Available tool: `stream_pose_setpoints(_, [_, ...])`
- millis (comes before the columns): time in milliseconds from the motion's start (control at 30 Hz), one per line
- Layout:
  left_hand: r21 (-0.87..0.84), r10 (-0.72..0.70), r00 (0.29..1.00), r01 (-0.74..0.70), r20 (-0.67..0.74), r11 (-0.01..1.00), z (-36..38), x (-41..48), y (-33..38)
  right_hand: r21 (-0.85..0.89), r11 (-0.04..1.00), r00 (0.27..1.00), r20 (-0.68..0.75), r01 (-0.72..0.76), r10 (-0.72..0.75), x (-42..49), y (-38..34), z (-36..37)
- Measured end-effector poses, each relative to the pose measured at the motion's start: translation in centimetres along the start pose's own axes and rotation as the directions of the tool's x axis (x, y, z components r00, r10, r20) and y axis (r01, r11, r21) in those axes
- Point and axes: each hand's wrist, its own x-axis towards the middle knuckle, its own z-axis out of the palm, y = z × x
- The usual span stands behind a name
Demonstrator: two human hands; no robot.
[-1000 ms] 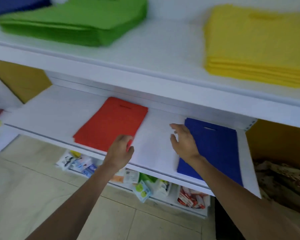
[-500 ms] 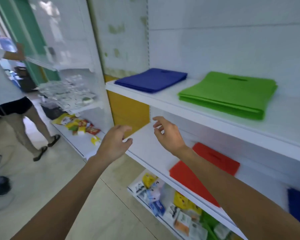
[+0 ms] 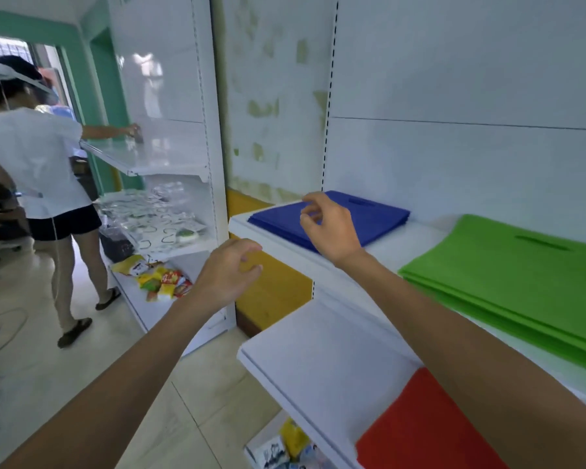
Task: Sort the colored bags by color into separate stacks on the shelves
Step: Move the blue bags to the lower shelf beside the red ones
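The upper shelf (image 3: 427, 235) holds the green stack (image 3: 521, 275) and blue stack (image 3: 383, 216); a red bag (image 3: 420, 428) lies below. Both hands are loosely curled and empty, the right hand (image 3: 332, 225) over the blue and the left hand (image 3: 229, 269) short of it. Best to grip both side edges, flat.

Green stack (image 3: 521, 282), red stack (image 3: 430, 431) — cut off by frame edge.

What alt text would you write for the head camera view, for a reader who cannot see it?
Two empty hands, the left hand and right hand, fingers loosely curled, extend toward a blue bag stack on the upper shelf, beside a green bag stack. A red bag lies on the lower shelf; another person stands at left.
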Motion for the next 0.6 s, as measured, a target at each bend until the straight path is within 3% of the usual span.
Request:
stream_pose_setpoints(167, [-0.059, -0.009, 0.999, 0.006, -0.044, 0.998, -0.1, 5.7, -1.7, 0.014, 0.999, 0.999, 0.008, -0.035, 0.035, 5.1, 1.6, 1.6])
stream_pose_setpoints(333, [-0.049, 0.063, 0.997, -0.061, 0.04, 0.997, 2.0, 11.0, -4.6, -0.062, 0.992, 0.994, -0.028, -0.11, 0.109, 7.4, 5.3, 2.8])
stream_pose_setpoints(500, [-0.117, 0.192, 0.972, -0.177, 0.136, 0.977, 5.1, 19.3, -6.4, -0.155, 0.961, 0.951, -0.244, -0.229, 0.188, 10.5, 9.1, 0.8])
stream_pose_setpoints(600, [-0.166, 0.274, 0.94, -0.243, 0.204, 0.956, 6.5, 23.4, -7.5, -0.209, 0.88, 0.848, -0.429, -0.427, 0.31, 11.3, 10.8, -0.4])
